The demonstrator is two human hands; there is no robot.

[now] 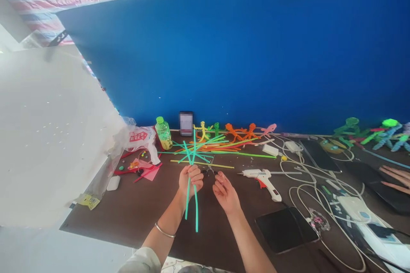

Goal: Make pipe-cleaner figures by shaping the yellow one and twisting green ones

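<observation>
My left hand [191, 180] is closed around a bunch of teal pipe cleaners [196, 211]. Several of their ends fan out above the fist, and two long ends hang below it. To the right, my right hand [226, 191] is raised with its fingers curled in; whether anything small sits between the fingertips is hidden. Small scissors with dark handles [210, 171] show between the two hands, close to the right fingertips; I cannot tell whether they touch. Behind the hands lies a pile of loose pipe cleaners [221, 147] in green, orange, yellow and red.
A white glue gun [264, 181] lies right of my hands, with a black tablet [287, 229] nearer me. White cables [315, 187] tangle beyond. Along the back stand a bottle [163, 133], a phone [186, 123] and orange pipe-cleaner figures [235, 131]. Another person's hand [397, 179] rests far right.
</observation>
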